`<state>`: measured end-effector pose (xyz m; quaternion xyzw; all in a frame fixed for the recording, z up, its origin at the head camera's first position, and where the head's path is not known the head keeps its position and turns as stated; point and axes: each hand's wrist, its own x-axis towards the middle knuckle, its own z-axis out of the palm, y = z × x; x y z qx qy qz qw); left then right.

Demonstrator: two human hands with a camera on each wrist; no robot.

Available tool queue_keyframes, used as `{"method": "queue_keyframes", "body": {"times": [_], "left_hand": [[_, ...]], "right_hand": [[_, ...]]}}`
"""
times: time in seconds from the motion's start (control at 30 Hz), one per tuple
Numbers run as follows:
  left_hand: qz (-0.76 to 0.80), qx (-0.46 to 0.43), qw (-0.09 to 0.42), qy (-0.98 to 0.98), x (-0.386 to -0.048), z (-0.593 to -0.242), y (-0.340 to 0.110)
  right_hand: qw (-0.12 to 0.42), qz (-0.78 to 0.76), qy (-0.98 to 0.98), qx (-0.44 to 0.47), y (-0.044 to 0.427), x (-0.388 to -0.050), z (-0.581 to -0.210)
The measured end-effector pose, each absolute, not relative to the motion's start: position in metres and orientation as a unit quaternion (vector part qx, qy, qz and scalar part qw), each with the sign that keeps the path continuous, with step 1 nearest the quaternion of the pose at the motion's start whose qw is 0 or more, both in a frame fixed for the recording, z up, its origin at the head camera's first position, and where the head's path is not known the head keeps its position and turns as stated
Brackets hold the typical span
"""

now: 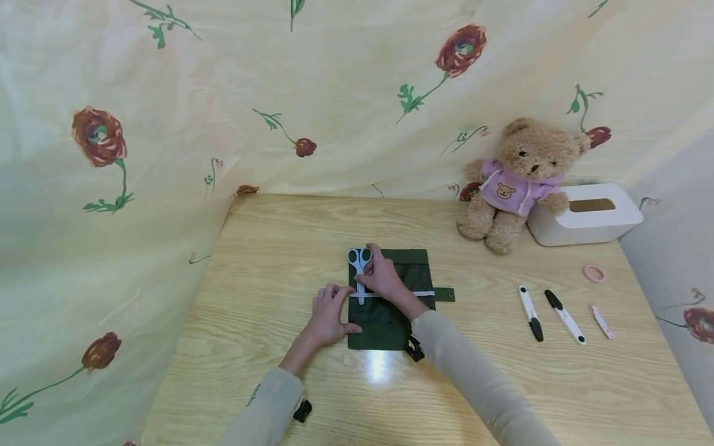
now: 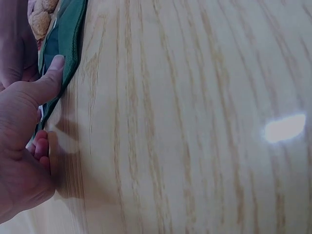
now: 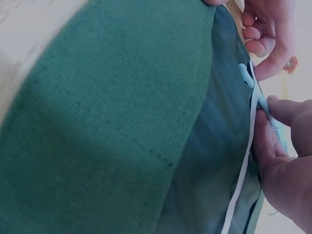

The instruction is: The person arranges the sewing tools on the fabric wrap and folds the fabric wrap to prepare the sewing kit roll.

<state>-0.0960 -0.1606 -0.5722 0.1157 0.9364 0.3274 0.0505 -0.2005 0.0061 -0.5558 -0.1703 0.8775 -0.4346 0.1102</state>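
Note:
A dark green fabric case (image 1: 379, 336) lies unfolded on the table, with a white elastic band (image 1: 422, 293) across its middle. Light blue scissors (image 1: 359, 272) lie along its left side, handles away from me, blades crossing the band. My right hand (image 1: 385, 279) pinches the scissors between thumb and fingers; in the right wrist view the blue blade end (image 3: 245, 75) passes beneath the band. My left hand (image 1: 328, 316) is at the case's left edge, thumb pressing the near flap and index finger touching the band's end. In the left wrist view its thumb (image 2: 46, 83) rests on the green cloth.
On the right lie two black-and-white pens (image 1: 530, 313), (image 1: 565, 317), a small pink-and-white item (image 1: 602, 322) and a pink ring (image 1: 594, 273). A teddy bear (image 1: 515, 179) leans against a white tissue box (image 1: 580, 229) at the back. The case's snap tab (image 1: 444, 295) points right.

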Motion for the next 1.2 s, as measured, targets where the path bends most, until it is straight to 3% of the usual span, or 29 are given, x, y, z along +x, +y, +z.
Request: {"method": "queue_keyframes", "body": {"times": [0.47,1.2], "left_hand": [[0.325,0.101,0.086,0.936,-0.091,-0.573,-0.160],[0.325,0.110,0.072,0.937,-0.096,-0.574,-0.160]], "right_hand": [[0.213,-0.361,0.898,-0.132,0.004,-0.198,-0.552],[0.227,-0.322,0.909,-0.136,0.007,-0.200,-0.539]]}}
